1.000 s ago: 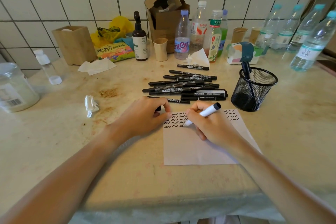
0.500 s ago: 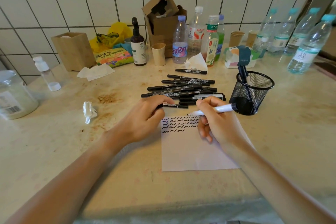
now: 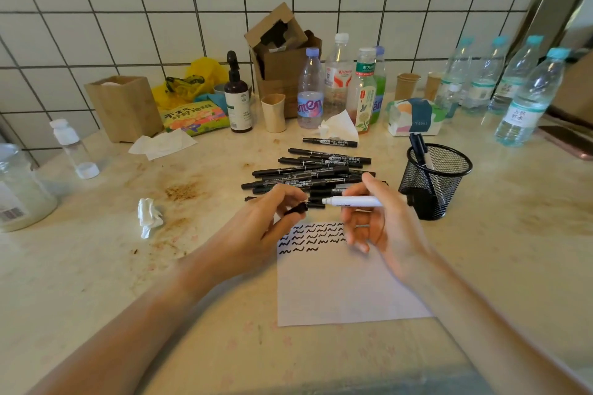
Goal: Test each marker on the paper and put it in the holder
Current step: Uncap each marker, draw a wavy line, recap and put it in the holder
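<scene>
My right hand (image 3: 382, 228) holds a white-bodied marker (image 3: 353, 201) level above the paper, its tip pointing left. My left hand (image 3: 256, 228) pinches the marker's black cap (image 3: 296, 209) just left of the tip, a small gap between them. The white paper (image 3: 340, 292) lies under both hands with rows of black squiggles (image 3: 308, 236) along its top. A pile of black markers (image 3: 314, 170) lies behind the hands. The black mesh holder (image 3: 449, 183) stands to the right with two markers (image 3: 422, 151) upright in it.
Bottles (image 3: 309, 90), a cardboard box (image 3: 282, 67), a paper cup (image 3: 273, 112) and a tissue pack (image 3: 414, 117) line the tiled wall. Water bottles (image 3: 526, 96) stand far right. A crumpled tissue (image 3: 149, 216) and a plastic jar (image 3: 19, 189) sit on the left.
My right hand lifted the marker off the paper and turned it level. My left hand rose from the paper's edge and brought the cap up to the tip. The camera tilted slightly.
</scene>
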